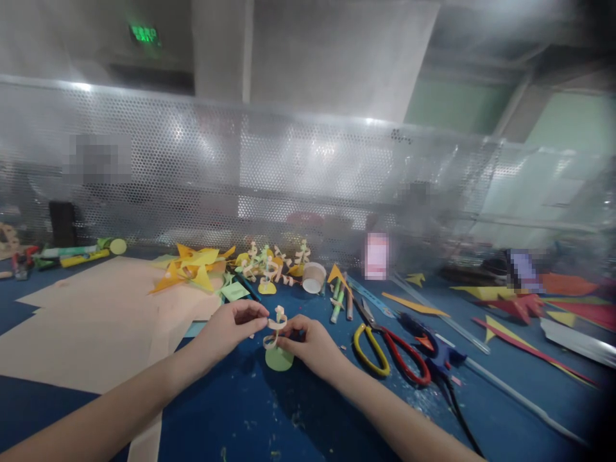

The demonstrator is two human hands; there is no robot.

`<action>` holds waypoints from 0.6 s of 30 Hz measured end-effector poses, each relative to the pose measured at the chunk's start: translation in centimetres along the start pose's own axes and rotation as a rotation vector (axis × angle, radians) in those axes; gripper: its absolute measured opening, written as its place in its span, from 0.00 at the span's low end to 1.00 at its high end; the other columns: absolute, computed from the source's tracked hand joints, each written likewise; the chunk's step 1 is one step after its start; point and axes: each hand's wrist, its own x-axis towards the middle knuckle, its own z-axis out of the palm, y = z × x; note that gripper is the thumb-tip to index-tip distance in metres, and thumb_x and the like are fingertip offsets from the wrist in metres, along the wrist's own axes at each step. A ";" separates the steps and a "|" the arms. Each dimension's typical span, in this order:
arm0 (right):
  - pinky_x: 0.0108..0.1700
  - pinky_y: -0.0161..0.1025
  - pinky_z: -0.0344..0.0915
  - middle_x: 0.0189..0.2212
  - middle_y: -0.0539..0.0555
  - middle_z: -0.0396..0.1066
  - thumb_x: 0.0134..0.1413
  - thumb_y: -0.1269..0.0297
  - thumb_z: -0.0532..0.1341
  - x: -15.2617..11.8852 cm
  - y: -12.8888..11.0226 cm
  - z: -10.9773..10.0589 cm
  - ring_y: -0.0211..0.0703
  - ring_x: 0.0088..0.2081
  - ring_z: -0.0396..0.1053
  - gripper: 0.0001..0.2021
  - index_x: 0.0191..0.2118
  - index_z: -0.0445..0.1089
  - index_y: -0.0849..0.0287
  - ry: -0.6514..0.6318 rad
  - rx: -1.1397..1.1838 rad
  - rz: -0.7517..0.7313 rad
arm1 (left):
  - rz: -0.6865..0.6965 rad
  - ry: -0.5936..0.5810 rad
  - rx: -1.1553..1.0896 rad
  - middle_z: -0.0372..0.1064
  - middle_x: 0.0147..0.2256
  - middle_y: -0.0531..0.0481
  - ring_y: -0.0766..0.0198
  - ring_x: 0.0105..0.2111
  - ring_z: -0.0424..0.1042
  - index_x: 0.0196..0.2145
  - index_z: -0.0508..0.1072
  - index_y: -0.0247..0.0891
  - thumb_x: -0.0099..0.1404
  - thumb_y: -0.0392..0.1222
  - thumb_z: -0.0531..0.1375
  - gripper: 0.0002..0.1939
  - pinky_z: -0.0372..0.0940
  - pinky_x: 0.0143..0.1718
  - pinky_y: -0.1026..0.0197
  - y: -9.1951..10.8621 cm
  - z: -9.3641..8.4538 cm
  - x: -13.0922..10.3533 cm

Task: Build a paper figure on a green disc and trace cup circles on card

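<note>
A small paper spiral ornament (276, 322) stands on a light green round base (279, 360) on the blue table, its pale curl winding up around a thin stem. From the left, my left hand (239, 324) is closed, its fingertips at the upper loop of the curl. My right hand (310, 343) is closed too, with thumb and fingers pinching the lower part of the curl just above the base. Similar finished-looking spiral ornaments (268, 269) stand farther back. Scissors (392, 346) with one yellow and one red handle lie right of my right hand.
Large pale paper sheets (91, 321) cover the left side, with yellow folded paper (192, 266) behind. A paper cup (314, 278), markers (338, 301) and a blue glue gun (436, 346) with a cable lie ahead and right. A perforated metal screen (308, 173) bounds the back.
</note>
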 end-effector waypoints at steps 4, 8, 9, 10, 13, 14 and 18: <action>0.29 0.33 0.55 0.23 0.49 0.64 0.42 0.66 0.63 0.0 -0.1 0.0 0.38 0.27 0.61 0.04 0.24 0.71 0.62 0.014 -0.029 -0.008 | -0.003 -0.014 -0.030 0.73 0.31 0.49 0.60 0.34 0.71 0.30 0.72 0.36 0.52 0.42 0.60 0.08 0.64 0.40 0.57 0.1 0.3 -0.1; 0.31 0.34 0.56 0.23 0.49 0.65 0.43 0.66 0.63 0.1 -0.1 0.0 0.39 0.29 0.62 0.04 0.25 0.71 0.61 0.008 -0.051 -0.018 | 0.004 -0.002 -0.062 0.73 0.31 0.49 0.60 0.34 0.72 0.29 0.72 0.36 0.50 0.41 0.61 0.08 0.64 0.40 0.57 -0.3 0.7 0.1; 0.31 0.34 0.55 0.23 0.49 0.65 0.43 0.66 0.63 0.1 -0.1 0.0 0.40 0.29 0.62 0.04 0.25 0.71 0.61 0.006 -0.054 -0.021 | 0.004 -0.003 -0.077 0.73 0.31 0.49 0.60 0.33 0.72 0.29 0.72 0.36 0.50 0.41 0.62 0.08 0.64 0.40 0.57 -0.4 0.7 0.2; 0.31 0.34 0.55 0.23 0.49 0.65 0.43 0.65 0.63 0.1 -0.1 0.0 0.39 0.29 0.62 0.05 0.25 0.70 0.61 0.006 -0.056 -0.025 | 0.006 -0.006 -0.094 0.73 0.31 0.49 0.60 0.33 0.72 0.29 0.72 0.36 0.49 0.40 0.62 0.08 0.64 0.40 0.57 -0.5 0.8 0.2; 0.31 0.33 0.55 0.23 0.48 0.64 0.43 0.65 0.63 0.1 -0.2 0.0 0.39 0.28 0.61 0.06 0.24 0.69 0.61 0.011 -0.064 -0.039 | 0.005 -0.004 -0.117 0.73 0.31 0.49 0.60 0.34 0.72 0.30 0.71 0.36 0.49 0.40 0.62 0.09 0.64 0.40 0.57 -0.5 0.8 0.3; 0.31 0.33 0.55 0.23 0.48 0.64 0.44 0.65 0.63 0.1 -0.2 0.0 0.38 0.28 0.61 0.06 0.23 0.68 0.61 0.013 -0.067 -0.043 | 0.005 -0.001 -0.115 0.73 0.31 0.49 0.60 0.34 0.72 0.30 0.71 0.36 0.49 0.40 0.62 0.09 0.64 0.40 0.57 -0.6 0.8 0.3; 0.30 0.33 0.55 0.22 0.48 0.62 0.44 0.65 0.63 0.1 -0.2 0.0 0.38 0.28 0.61 0.06 0.23 0.68 0.61 0.014 -0.084 -0.061 | 0.023 -0.002 -0.112 0.72 0.30 0.50 0.61 0.33 0.72 0.28 0.71 0.36 0.49 0.40 0.62 0.08 0.65 0.39 0.58 -0.7 0.9 0.4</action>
